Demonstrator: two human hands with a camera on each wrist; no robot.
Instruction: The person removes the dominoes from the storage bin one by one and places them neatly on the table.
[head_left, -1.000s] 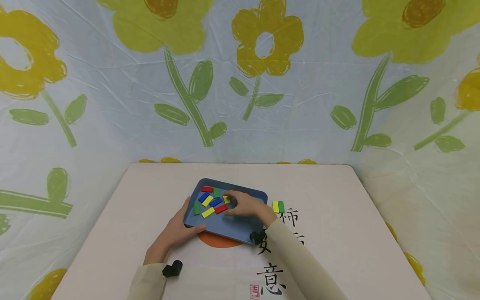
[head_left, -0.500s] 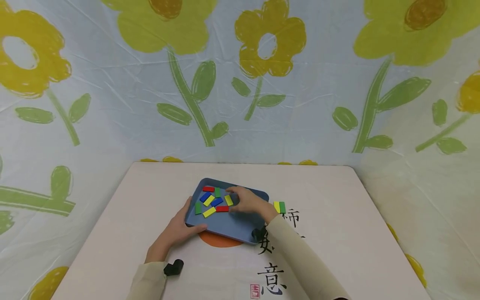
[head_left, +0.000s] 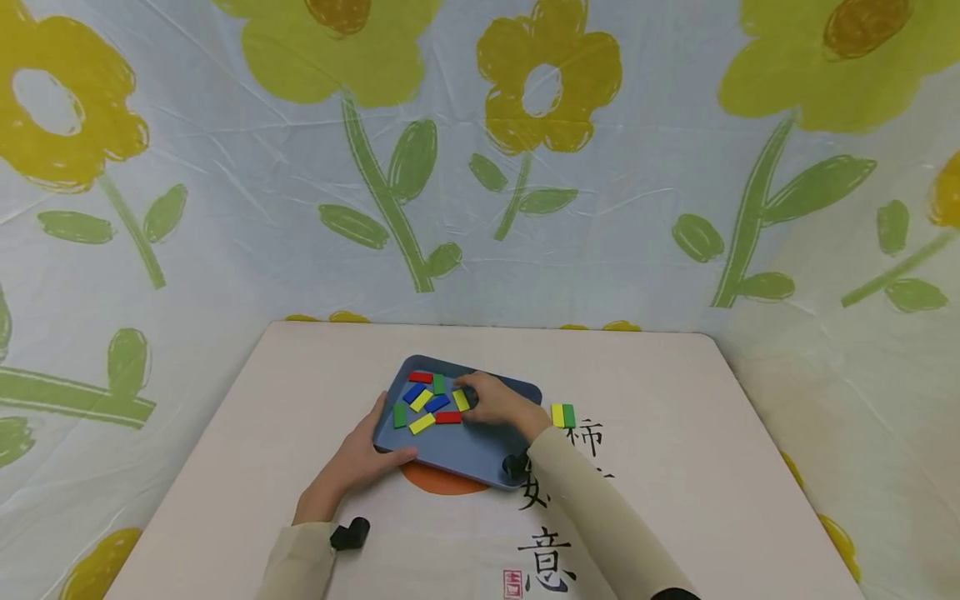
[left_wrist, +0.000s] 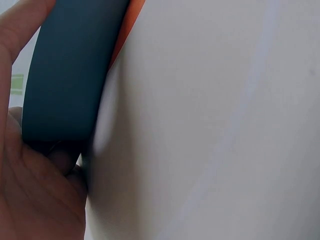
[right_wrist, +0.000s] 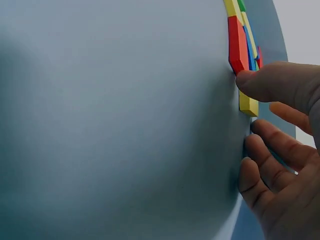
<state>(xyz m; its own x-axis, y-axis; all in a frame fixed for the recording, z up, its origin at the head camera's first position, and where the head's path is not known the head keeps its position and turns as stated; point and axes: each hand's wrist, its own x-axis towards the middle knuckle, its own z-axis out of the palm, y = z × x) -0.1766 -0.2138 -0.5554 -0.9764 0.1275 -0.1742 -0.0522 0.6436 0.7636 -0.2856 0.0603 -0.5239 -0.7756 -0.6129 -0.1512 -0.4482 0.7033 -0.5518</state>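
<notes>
A blue-grey tray (head_left: 480,454) lies on the table, holding several small red, blue, green and yellow blocks. My left hand (head_left: 358,454) grips the tray's left end, thumb along the near edge; in the left wrist view, fingers (left_wrist: 62,160) curl beneath its end. My right hand (head_left: 498,402) is inside the tray at the right of the blocks. Its thumb and index finger stand loosely around a yellow block (head_left: 461,400) lying on the tray floor. In the right wrist view, the thumb overlaps the end of a red block (right_wrist: 238,42) and that yellow block, the other fingers being loosely bent.
A yellow block (head_left: 557,416) and a green block (head_left: 569,416) sit side by side on the table (head_left: 675,467), right of the tray. Black characters (head_left: 546,562) and an orange disc (head_left: 442,481) are printed on the tabletop. A flower-patterned curtain (head_left: 600,250) stands behind.
A red block by my right thumb has turned from tilted to level, and the nearby yellow block has shifted slightly. My right hand has moved a little upward; my left keeps its grip.
</notes>
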